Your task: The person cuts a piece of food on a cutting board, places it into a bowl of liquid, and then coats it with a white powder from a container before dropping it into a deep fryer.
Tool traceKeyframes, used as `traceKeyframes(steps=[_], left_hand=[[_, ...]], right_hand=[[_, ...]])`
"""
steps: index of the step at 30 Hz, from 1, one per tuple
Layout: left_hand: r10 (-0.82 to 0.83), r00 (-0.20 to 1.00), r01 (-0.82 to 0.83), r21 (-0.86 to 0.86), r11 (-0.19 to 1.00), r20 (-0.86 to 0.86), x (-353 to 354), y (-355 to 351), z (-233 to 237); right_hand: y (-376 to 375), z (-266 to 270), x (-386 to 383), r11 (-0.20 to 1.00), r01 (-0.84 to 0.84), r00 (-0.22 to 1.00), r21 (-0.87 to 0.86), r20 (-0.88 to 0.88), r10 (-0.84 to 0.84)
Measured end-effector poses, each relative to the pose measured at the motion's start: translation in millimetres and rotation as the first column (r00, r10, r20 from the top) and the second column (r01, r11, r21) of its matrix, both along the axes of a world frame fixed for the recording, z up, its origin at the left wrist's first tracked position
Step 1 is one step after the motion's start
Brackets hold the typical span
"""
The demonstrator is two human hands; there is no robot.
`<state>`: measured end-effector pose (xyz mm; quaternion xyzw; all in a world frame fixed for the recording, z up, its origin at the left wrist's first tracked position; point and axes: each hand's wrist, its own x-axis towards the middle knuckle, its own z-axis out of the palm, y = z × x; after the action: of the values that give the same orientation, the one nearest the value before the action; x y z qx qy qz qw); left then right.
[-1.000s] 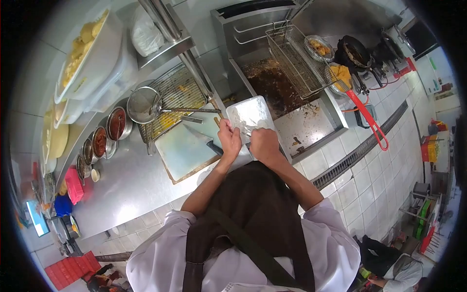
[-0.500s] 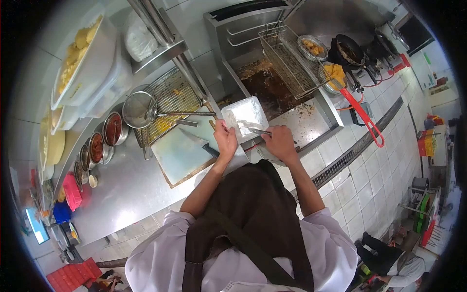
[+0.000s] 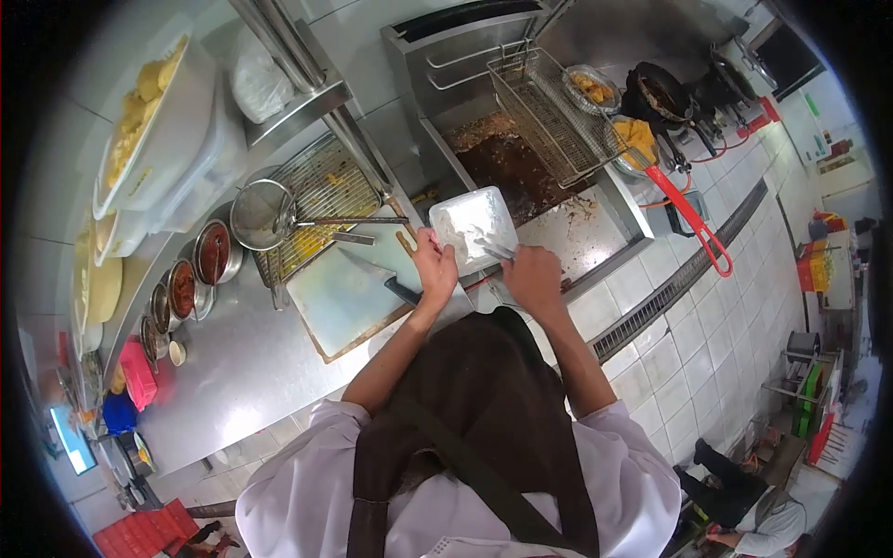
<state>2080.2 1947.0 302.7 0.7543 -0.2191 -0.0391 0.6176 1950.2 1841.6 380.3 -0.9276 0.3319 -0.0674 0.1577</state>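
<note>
My left hand [image 3: 435, 267] grips the near left edge of a white rectangular tray [image 3: 473, 219] that holds pale, floury pieces. My right hand [image 3: 531, 275] holds metal tongs [image 3: 493, 249] whose tips reach into the tray from the right. The tray is held just in front of the fryer vat [image 3: 507, 167] full of dark oil. A knife [image 3: 386, 277] lies on the pale cutting board [image 3: 344, 294] just left of my left hand.
A wire fryer basket [image 3: 549, 113] hangs over the vat. A red-handled skimmer [image 3: 684, 213] lies at right with fried food. A strainer ladle [image 3: 263, 213] rests on a wire rack [image 3: 321, 200]. Sauce pots [image 3: 212, 251] line the steel counter [image 3: 242, 363]. Another person [image 3: 744, 511] crouches at bottom right.
My right hand drew away from the tray with the tongs, then came back toward it. The tray has shifted slightly up and right. My left hand stays on its edge.
</note>
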Motion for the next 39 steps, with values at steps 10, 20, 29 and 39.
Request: traceKeyframes(steps=[10,20,29,39], left_hand=[[-0.041,0.999,0.040,-0.027,0.999,-0.016,-11.2,0.1,16.9],[-0.039,0.998,0.038,-0.026,0.999,-0.053,-1.2,2.9,3.0],[-0.081,0.997,0.081,-0.005,0.997,0.018,-0.6,4.7,12.5],[-0.141,0.990,0.141,0.038,0.989,-0.017,1.0,5.6,18.5]], right_hand=[[9.0,-29.5,35.6,0.999,-0.043,0.994,-0.018,-0.100,0.041],[7.8,-15.3,22.0,0.983,-0.096,0.989,-0.155,-0.123,0.078],[-13.5,-13.8,22.6,0.862,-0.340,0.940,-0.375,-0.127,0.316],[-38.2,-4.8,27.6,0.744,-0.560,0.826,-0.365,-0.177,0.535]])
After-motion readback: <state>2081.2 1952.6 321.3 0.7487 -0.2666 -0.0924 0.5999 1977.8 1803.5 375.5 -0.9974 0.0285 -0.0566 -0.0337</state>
